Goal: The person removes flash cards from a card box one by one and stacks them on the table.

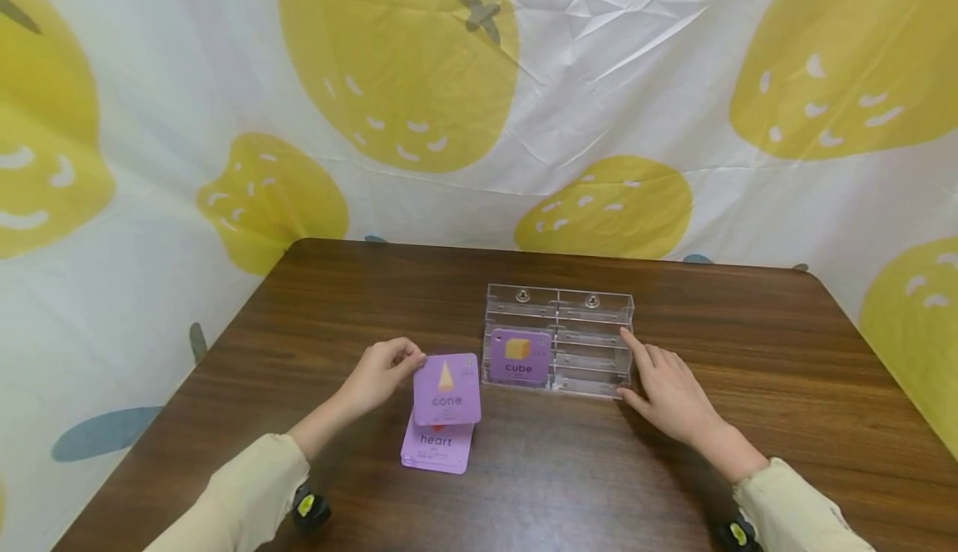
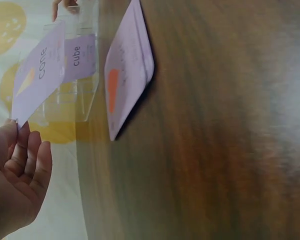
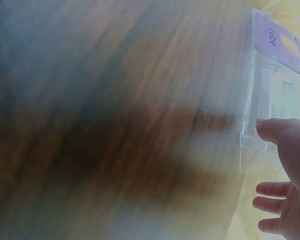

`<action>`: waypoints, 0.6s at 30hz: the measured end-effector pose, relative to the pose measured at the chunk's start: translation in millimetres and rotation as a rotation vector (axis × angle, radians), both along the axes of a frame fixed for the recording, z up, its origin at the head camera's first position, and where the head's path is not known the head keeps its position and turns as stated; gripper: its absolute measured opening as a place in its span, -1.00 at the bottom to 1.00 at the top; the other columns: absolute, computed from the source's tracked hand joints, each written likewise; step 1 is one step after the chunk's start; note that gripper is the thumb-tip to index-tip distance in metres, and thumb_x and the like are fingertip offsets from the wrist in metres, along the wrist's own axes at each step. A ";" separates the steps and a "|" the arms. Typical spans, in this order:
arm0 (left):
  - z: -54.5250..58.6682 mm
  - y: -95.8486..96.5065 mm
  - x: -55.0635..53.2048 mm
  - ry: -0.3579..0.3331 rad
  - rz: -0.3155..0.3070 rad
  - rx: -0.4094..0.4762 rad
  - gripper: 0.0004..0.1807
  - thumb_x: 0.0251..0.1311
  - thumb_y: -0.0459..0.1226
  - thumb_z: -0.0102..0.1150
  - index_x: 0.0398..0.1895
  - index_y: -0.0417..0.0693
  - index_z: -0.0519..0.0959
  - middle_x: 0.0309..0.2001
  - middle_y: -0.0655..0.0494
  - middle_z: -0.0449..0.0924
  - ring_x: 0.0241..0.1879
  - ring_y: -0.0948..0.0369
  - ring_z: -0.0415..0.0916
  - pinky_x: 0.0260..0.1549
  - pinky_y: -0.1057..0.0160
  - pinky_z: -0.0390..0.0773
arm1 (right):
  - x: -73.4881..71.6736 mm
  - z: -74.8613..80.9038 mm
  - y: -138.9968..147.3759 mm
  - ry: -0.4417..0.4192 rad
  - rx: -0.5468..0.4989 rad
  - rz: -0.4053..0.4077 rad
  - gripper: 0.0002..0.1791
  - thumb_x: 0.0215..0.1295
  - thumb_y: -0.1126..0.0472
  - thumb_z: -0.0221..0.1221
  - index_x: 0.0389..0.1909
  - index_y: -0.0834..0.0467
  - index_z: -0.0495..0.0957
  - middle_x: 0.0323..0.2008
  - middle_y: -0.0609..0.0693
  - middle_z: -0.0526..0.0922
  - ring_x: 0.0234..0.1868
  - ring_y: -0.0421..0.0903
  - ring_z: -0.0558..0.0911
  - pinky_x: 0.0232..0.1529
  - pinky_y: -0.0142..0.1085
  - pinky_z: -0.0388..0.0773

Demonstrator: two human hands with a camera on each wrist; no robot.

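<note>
Between thumb and fingertips, my left hand point(image 1: 384, 376) pinches the left edge of a purple card reading "cone" point(image 1: 446, 406). That card is raised above a small stack of purple cards point(image 1: 437, 449) whose top one reads "heart", partly covered by it in the head view. To the right stands a clear acrylic holder point(image 1: 591, 361) with two columns of tiered slots. A "cube" card point(image 1: 520, 357) sits low in its left column. My right hand point(image 1: 669, 391) is at the holder's right side, thumb near the lower front corner and index finger extended along the edge.
Everything lies on a dark brown wooden table point(image 1: 329, 303). A white curtain with yellow lemon prints point(image 1: 449, 203) hangs behind the table and along its sides. Two round metal fittings show at the top of the holder.
</note>
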State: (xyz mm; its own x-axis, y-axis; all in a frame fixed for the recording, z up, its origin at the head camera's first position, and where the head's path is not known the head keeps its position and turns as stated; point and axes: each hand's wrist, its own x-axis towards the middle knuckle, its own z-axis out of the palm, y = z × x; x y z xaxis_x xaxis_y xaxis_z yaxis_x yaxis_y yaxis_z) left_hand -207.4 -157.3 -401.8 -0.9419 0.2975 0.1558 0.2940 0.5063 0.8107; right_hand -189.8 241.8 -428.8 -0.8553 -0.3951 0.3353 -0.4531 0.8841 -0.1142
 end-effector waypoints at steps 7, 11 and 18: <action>-12.2 -6.1 6.2 -0.063 -0.004 0.017 -0.86 0.22 -0.31 0.05 -0.38 -0.23 0.54 -0.54 0.09 0.50 -0.52 0.17 0.45 -0.53 0.23 0.55 | -0.7 -1.1 0.9 0.009 -0.002 0.005 -0.07 0.04 0.09 0.29 0.34 0.25 -0.03 -0.11 0.32 0.47 -0.07 0.24 0.45 0.00 0.09 0.31; -17.8 -7.1 8.1 -0.077 -0.011 0.021 -0.86 0.21 -0.32 0.06 -0.38 -0.24 0.54 -0.55 0.08 0.50 -0.54 0.19 0.44 -0.56 0.23 0.54 | -0.9 -1.0 1.0 0.011 0.002 0.007 -0.06 0.04 0.08 0.29 0.34 0.26 -0.03 -0.11 0.32 0.47 -0.07 0.24 0.45 0.00 0.09 0.31; -25.7 -7.5 10.5 -0.090 -0.029 -0.001 -0.85 0.21 -0.31 0.07 -0.38 -0.26 0.55 -0.52 0.09 0.51 -0.53 0.22 0.44 -0.57 0.31 0.51 | -0.9 0.5 0.6 0.013 0.003 0.008 -0.07 0.04 0.08 0.29 0.33 0.27 -0.02 -0.11 0.33 0.47 -0.07 0.25 0.46 -0.01 0.09 0.32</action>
